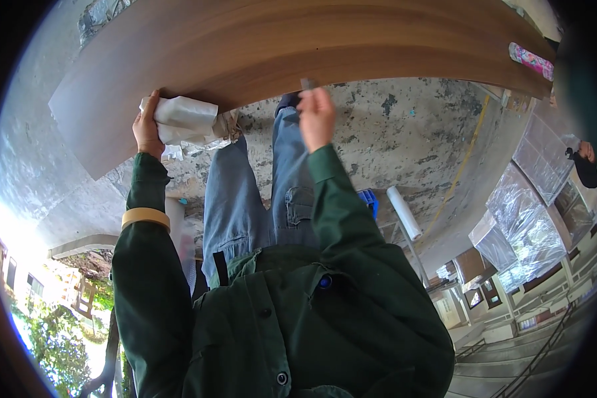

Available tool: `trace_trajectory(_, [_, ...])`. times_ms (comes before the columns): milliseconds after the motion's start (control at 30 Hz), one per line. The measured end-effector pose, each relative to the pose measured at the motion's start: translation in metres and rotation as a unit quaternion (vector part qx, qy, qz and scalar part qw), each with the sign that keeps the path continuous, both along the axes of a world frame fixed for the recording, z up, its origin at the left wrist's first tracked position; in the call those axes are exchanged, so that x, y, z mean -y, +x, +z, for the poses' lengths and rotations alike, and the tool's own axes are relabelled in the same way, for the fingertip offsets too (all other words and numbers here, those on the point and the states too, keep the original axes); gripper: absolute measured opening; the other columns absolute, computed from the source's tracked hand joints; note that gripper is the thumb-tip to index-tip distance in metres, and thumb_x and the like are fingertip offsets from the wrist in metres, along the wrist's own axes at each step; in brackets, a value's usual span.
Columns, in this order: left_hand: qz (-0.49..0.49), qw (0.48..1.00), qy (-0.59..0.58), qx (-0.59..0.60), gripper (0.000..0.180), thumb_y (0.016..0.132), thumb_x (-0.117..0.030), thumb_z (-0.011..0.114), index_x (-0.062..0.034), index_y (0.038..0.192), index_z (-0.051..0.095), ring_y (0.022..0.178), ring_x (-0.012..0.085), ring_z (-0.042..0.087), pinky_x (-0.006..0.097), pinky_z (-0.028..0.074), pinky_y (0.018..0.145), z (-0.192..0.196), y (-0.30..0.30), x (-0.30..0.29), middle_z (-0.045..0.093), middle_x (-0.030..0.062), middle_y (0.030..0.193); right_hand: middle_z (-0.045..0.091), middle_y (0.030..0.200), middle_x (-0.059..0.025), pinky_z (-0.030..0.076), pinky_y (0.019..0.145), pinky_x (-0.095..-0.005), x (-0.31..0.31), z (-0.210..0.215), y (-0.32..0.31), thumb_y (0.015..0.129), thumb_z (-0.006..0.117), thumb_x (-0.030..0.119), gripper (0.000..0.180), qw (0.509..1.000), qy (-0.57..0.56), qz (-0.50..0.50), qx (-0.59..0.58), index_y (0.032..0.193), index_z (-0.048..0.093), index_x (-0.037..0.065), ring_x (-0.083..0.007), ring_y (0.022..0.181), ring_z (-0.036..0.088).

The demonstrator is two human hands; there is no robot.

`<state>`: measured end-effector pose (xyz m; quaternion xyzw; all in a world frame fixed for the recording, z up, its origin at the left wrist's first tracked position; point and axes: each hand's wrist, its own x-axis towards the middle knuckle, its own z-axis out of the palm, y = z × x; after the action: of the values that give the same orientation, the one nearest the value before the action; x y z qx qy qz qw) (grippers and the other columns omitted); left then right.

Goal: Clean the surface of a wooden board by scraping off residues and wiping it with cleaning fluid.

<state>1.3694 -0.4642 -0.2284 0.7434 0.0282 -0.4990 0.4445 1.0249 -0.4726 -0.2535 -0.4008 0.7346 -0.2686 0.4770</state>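
While the left hand [147,126] clutched a white cloth [182,118] against the board [278,46] edge, steadying it, the right hand [316,118] pinched a small grey tool [308,83] there.

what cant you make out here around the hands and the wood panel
Head view:
- Small grey thing pinched by right hand: too small to identify.
- Left hand palm: covered by crumpled white cloth.
- Wooden panel far edge: cut off by the rim.
- Pink item: blurred.

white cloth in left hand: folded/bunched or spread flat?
Bunched. The white cloth sits as a crumpled wad with folds, gripped by the left hand against the wooden panel edge.
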Motion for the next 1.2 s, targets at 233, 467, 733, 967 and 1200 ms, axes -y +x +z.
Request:
trace_trajectory(233, [-0.005, 1.0, 0.003, -0.01, 0.042, 0.08, -0.03, 0.079, 0.0019, 0.104, 0.066, 0.082, 0.0205, 0.065, 0.033, 0.053, 0.076, -0.006, -0.001, 0.001, 0.067, 0.0091, 0.093, 0.057, 0.07, 0.0001, 0.044, 0.059, -0.0264, 0.006, -0.003, -0.008, 0.099, 0.049, 0.018, 0.021, 0.999, -0.033, -0.034, -0.023, 0.084, 0.058, 0.006, -0.0102, 0.062, 0.053])
trace_trajectory(467, [-0.004, 1.0, -0.005, -0.004, 0.043, 0.079, -0.03, 0.079, 0.0022, 0.105, 0.066, 0.083, 0.0208, 0.065, 0.034, 0.053, 0.076, -0.005, 0.002, -0.002, 0.067, 0.0095, 0.094, 0.056, 0.065, -0.0007, 0.044, 0.055, -0.0256, -0.005, 0.0, 0.01, 0.097, 0.053, 0.016, 0.015, 0.998, -0.009, 0.054, -0.004, 0.087, 0.061, 0.007, -0.0087, 0.059, 0.054])
trace_trajectory(733, [-0.006, 1.0, 0.002, -0.003, 0.043, 0.079, -0.03, 0.079, 0.0021, 0.105, 0.065, 0.082, 0.0207, 0.065, 0.034, 0.053, 0.077, -0.006, 0.002, -0.001, 0.067, 0.0095, 0.093, 0.056, 0.07, 0.0014, 0.041, 0.056, -0.0228, 0.017, 0.009, -0.025, 0.098, 0.052, 0.015, 0.016, 0.998, 0.008, -0.061, -0.003, 0.086, 0.059, 0.007, -0.0068, 0.061, 0.051])
trace_trajectory(967, [-0.004, 1.0, -0.002, -0.008, 0.044, 0.079, -0.031, 0.08, 0.0023, 0.105, 0.065, 0.082, 0.0207, 0.065, 0.034, 0.053, 0.076, -0.012, 0.006, -0.003, 0.067, 0.0091, 0.093, 0.057, 0.068, -0.0006, 0.044, 0.055, -0.0258, -0.003, -0.005, 0.005, 0.097, 0.053, 0.017, 0.018, 0.999, -0.036, 0.025, -0.016, 0.086, 0.061, 0.006, -0.0083, 0.061, 0.053])
trace_trajectory(1200, [-0.002, 1.0, 0.007, 0.008, 0.046, 0.078, -0.031, 0.081, 0.0022, 0.105, 0.065, 0.081, 0.0209, 0.065, 0.034, 0.053, 0.075, -0.006, 0.001, -0.001, 0.067, 0.0091, 0.092, 0.056, 0.071, -0.0017, 0.045, 0.059, -0.0281, 0.014, -0.001, -0.022, 0.097, 0.049, 0.015, 0.017, 0.997, -0.008, -0.07, 0.003, 0.085, 0.057, 0.006, -0.0095, 0.065, 0.054])
